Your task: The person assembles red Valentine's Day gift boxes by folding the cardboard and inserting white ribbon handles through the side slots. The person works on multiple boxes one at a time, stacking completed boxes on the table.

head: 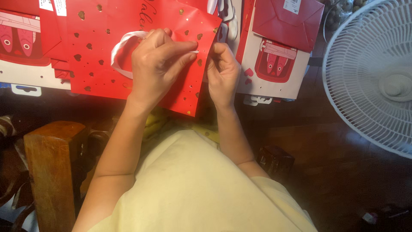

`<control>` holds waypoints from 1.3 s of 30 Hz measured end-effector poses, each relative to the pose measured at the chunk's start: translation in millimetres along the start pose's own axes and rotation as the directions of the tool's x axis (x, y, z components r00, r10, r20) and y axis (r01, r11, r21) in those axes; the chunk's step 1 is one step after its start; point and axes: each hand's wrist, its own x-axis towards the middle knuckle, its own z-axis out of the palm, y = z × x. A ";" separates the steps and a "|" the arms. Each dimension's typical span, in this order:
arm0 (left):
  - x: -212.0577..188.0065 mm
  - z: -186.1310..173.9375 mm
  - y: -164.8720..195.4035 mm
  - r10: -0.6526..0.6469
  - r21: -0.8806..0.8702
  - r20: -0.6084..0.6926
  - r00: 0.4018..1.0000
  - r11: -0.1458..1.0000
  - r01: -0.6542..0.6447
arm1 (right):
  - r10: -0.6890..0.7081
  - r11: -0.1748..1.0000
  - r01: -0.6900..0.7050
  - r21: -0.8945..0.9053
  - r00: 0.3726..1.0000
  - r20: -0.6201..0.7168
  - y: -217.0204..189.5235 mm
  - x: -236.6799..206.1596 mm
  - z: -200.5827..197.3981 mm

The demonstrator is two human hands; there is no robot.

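A red paper gift bag with gold hearts lies flat in front of me. Its white ribbon handle loops out at the upper edge. My left hand rests on the bag's front and pinches the ribbon end near the top right corner. My right hand grips the bag's right edge, fingers curled behind the paper.
More bags lie around: a white and red one to the right, another at far left. A white fan stands at the right. A wooden chair arm sits at lower left, above a dark wooden floor.
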 end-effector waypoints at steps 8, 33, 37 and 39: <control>1.3 2.4 4.0 -0.023 0.038 -0.052 0.998 0.999 0.025 | -0.002 1.000 0.003 -0.018 0.999 0.036 2.5 0.8 -2.1; 0.5 -47.8 20.5 -0.091 -0.216 0.020 0.996 0.972 0.093 | -0.300 0.713 0.401 -0.576 0.916 0.266 -83.8 20.5 45.8; -7.2 -100.6 21.1 -0.183 -0.187 -0.039 0.982 0.967 0.173 | -0.223 0.767 0.358 -0.533 0.927 0.302 -91.4 41.1 62.4; -16.9 -139.4 14.4 -0.157 -0.066 -0.147 0.977 0.987 0.148 | 0.024 0.901 0.048 -0.431 0.987 0.160 -94.1 60.7 74.8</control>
